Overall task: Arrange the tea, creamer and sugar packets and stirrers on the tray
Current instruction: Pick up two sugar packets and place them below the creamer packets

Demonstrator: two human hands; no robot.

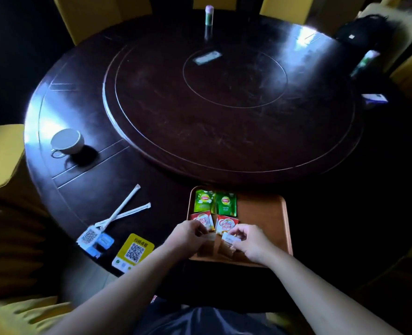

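Observation:
An orange-brown tray [263, 209] lies at the near table edge. Two green tea packets [215, 202] sit side by side at its far left. Just below them are two red creamer packets [226, 224]. Two brown sugar packets [224, 249] lie at the tray's near edge. My left hand [189, 234] rests its fingers on the left sugar packet. My right hand [249, 240] pinches the white top of the right sugar packet. Two paper-wrapped stirrers [125, 210] lie crossed on the table, left of the tray.
A white cup [67, 141] stands at the table's left. A yellow QR card [133, 252] and a white-blue QR stand [94, 239] sit near the front-left edge. A large dark turntable [224, 105] fills the middle. A small bottle [209, 15] stands at the far side. Yellow chairs surround the table.

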